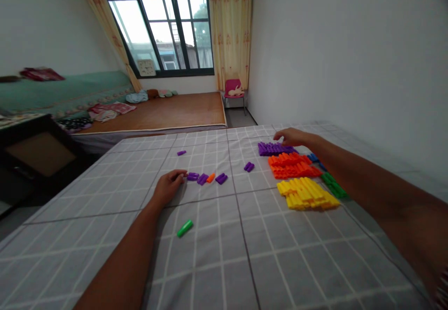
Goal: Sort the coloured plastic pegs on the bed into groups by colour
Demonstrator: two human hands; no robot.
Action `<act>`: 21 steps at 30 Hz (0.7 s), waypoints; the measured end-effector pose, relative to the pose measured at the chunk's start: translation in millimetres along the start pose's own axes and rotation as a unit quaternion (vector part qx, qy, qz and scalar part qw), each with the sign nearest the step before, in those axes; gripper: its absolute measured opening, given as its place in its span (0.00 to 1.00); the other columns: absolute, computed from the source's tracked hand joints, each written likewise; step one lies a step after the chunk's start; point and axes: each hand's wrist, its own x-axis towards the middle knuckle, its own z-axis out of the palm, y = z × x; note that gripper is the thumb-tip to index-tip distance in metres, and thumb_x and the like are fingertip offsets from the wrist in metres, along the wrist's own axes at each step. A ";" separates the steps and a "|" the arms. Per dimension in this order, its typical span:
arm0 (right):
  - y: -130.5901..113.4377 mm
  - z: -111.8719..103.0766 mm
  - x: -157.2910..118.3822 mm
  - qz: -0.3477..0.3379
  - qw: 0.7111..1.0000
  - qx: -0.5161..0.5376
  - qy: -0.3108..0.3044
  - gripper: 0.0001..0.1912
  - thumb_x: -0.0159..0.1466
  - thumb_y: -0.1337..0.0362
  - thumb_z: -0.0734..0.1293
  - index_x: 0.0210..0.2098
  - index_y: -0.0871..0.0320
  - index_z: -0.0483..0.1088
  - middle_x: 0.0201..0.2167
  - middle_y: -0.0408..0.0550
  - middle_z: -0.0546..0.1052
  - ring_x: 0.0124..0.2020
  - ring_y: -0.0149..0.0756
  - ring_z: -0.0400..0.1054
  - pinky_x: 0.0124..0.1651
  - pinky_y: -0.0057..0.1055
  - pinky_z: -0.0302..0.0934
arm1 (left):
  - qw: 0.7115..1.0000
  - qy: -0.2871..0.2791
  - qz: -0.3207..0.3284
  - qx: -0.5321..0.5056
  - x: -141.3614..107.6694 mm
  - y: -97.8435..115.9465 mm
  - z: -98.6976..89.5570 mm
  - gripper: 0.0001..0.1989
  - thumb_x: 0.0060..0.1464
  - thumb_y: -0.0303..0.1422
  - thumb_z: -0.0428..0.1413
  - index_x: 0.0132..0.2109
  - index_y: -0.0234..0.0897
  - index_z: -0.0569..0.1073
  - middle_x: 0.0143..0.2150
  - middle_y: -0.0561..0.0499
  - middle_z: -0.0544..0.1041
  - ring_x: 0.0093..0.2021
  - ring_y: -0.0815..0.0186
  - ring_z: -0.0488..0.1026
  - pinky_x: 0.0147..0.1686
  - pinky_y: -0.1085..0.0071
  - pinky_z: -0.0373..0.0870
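Observation:
My left hand (170, 186) rests on the grey checked cloth, its fingertips at the left end of a loose row of purple pieces (192, 176) with an orange piece (210, 178) among them. Whether those fingers grip a piece is too small to tell. My right hand (292, 137) is over the back edge of a purple pile (275, 149), fingers bent down; what they hold, if anything, is hidden. Nearer me lie an orange pile (292, 165) and a yellow pile (306, 194). Green pieces (333, 185) and blue pieces (312, 158) are partly behind my right forearm.
A green piece (185, 228) lies near my left forearm. Purple pieces lie apart at the back (181, 153) and the middle (248, 166). Beyond the cloth are a bed (182, 109), a pink chair (233, 88) and a dark cabinet (38, 153). A wall stands right.

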 end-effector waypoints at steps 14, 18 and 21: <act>-244.9 74.0 -5.2 -0.206 0.966 -0.097 -0.123 0.22 0.63 0.49 0.64 0.47 0.59 0.75 0.43 0.56 0.80 0.43 0.45 0.74 0.40 0.32 0.63 | 0.999 -0.016 0.029 -0.014 2.0 -11.5 9.2 0.16 0.53 0.35 0.50 0.43 0.35 0.78 0.37 0.47 0.82 0.33 0.63 0.77 0.36 0.68 0.72; -255.3 88.3 -7.1 -0.181 0.968 -0.128 -0.118 0.25 0.59 0.47 0.66 0.46 0.59 0.74 0.41 0.58 0.80 0.41 0.47 0.74 0.36 0.32 0.61 | 0.999 -0.019 0.040 -0.011 4.1 -14.9 9.5 0.17 0.53 0.37 0.50 0.44 0.35 0.78 0.38 0.47 0.82 0.34 0.63 0.77 0.37 0.68 0.72; -237.4 78.7 -6.3 -0.216 0.964 -0.089 -0.127 0.19 0.57 0.56 0.70 0.46 0.56 0.74 0.43 0.51 0.80 0.43 0.41 0.73 0.39 0.28 0.61 | 0.999 -0.022 0.044 -0.007 5.0 -16.1 8.1 0.18 0.53 0.39 0.50 0.45 0.35 0.78 0.39 0.47 0.82 0.34 0.62 0.78 0.38 0.67 0.73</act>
